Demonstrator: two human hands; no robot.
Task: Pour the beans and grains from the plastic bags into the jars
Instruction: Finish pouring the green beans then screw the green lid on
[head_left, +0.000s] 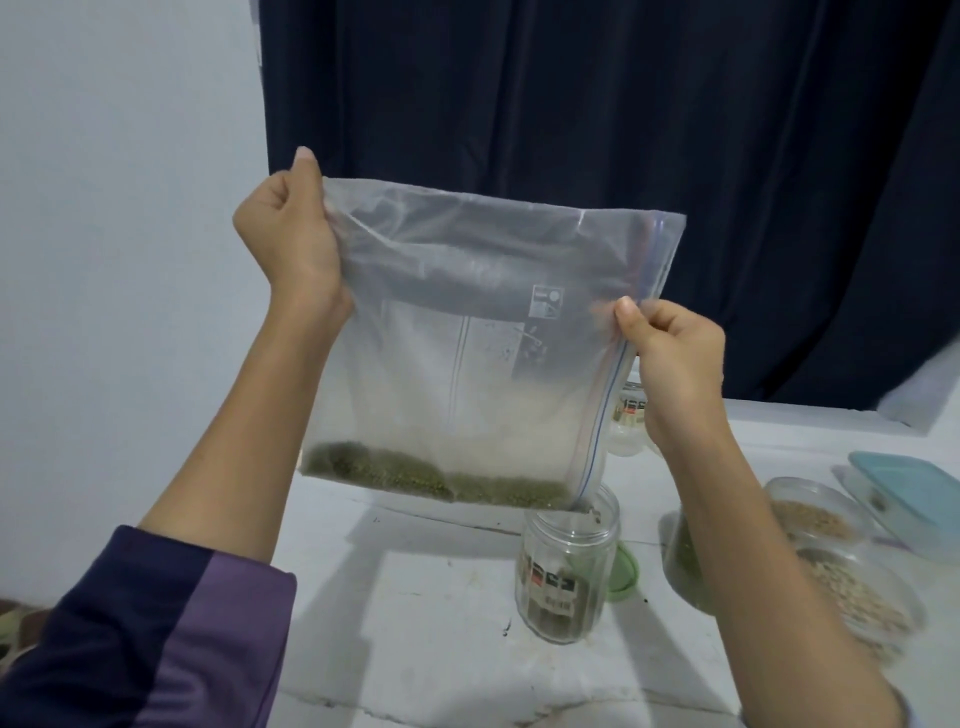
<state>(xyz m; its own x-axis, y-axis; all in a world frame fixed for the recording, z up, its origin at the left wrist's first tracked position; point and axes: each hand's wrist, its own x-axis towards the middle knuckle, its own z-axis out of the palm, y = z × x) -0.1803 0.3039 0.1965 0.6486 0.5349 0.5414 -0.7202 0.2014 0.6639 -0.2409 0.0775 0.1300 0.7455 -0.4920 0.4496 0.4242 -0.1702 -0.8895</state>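
A clear zip-top plastic bag (467, 322) is held up in the air, turned so its blue zip edge runs down the right side. My left hand (288, 234) pinches its upper left corner. My right hand (670, 358) pinches the zip edge partway down. Green beans (431, 475) lie along the bag's lower edge. The bag's lower right corner hangs right at the mouth of a clear glass jar (566, 566) with a label, standing on the white table (441, 623). The jar holds little or nothing that I can make out.
A green lid (623, 571) lies just right of the jar. Behind my right forearm stand a container of green beans (685, 566), two open containers of pale grains (810, 514), a teal-lidded box (914, 488) and a small labelled jar (631, 415). A dark curtain hangs behind.
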